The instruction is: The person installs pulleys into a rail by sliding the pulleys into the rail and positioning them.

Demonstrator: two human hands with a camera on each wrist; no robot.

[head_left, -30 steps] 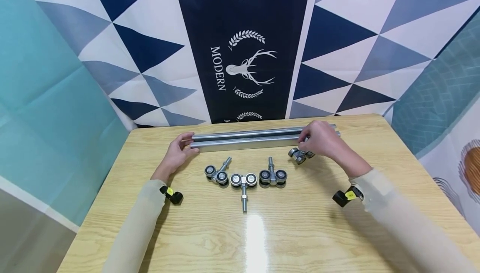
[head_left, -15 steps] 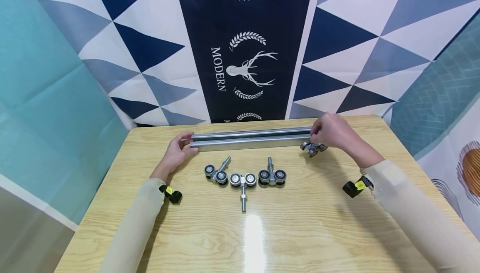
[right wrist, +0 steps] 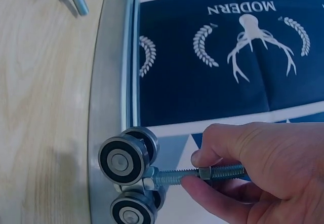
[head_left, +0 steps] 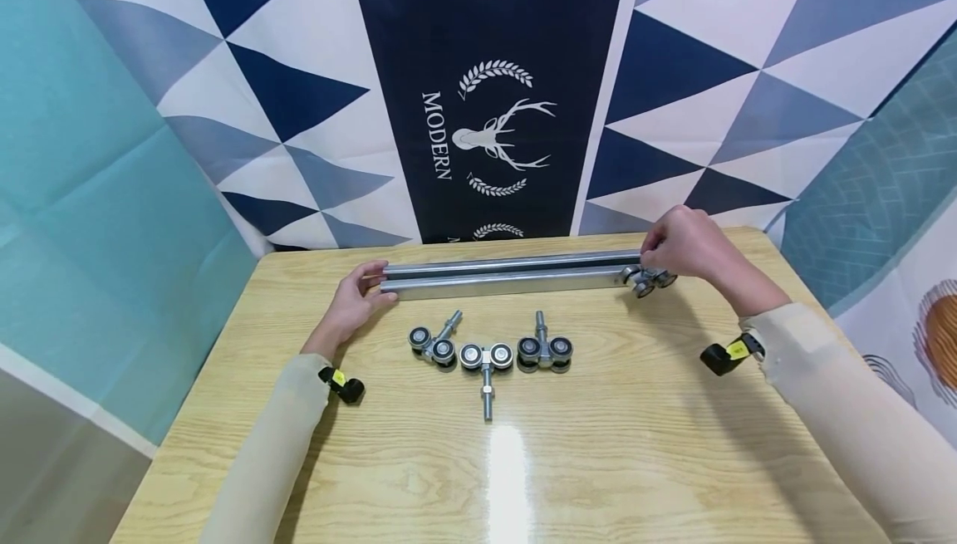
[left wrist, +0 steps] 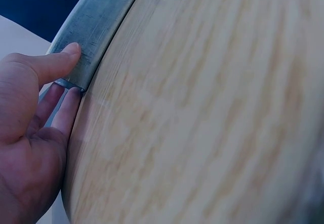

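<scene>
The right hand [head_left: 684, 241] pinches the ridged bolt [right wrist: 174, 177] of a wheeled roller [right wrist: 120, 160] beside the rail's [head_left: 508, 284] right end; the left hand [head_left: 353, 299] grips the other. The steel roller is probably dense, stiff and sturdy, best held by its bolt, since smooth round wheels may spin; the straight metal rail looks rigid

Wd tbl [head_left: 613, 444], deer bkdrp [head_left: 501, 137], teal cloth [head_left: 112, 195]
</scene>
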